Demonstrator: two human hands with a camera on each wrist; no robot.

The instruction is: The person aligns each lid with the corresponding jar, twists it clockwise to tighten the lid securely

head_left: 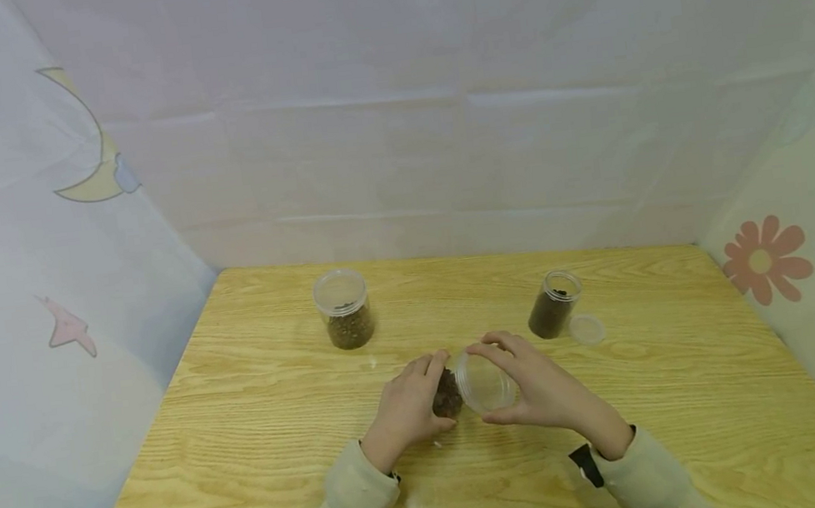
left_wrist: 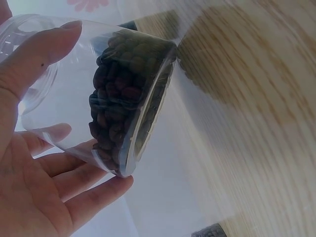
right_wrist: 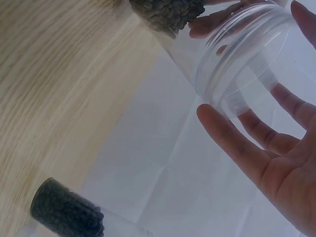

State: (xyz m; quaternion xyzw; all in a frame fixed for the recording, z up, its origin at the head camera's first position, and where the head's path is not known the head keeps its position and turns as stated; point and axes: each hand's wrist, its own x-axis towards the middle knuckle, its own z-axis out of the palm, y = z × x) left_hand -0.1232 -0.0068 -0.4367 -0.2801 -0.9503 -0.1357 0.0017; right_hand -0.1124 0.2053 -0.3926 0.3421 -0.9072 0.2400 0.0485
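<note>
A clear jar (left_wrist: 118, 94) part filled with dark reddish-brown, bean-like pieces is tilted on its side over the table, its mouth toward the right. My left hand (head_left: 411, 404) grips it, thumb on one side and fingers along the other, as the left wrist view shows. At the jar's mouth is a clear round lid (head_left: 486, 383). My right hand (head_left: 536, 386) holds this lid by its rim, thumb and fingers spread around it. In the right wrist view the lid (right_wrist: 252, 49) overlaps the jar's threaded neck.
A wide lidded jar (head_left: 350, 325) of brown pieces stands at the back left of the wooden table (head_left: 246, 423). Back right, a narrower jar (head_left: 550, 315) of dark beans stands uncovered, with a small clear lid (head_left: 587, 329) lying beside it. Cloth walls (head_left: 397, 163) enclose the table.
</note>
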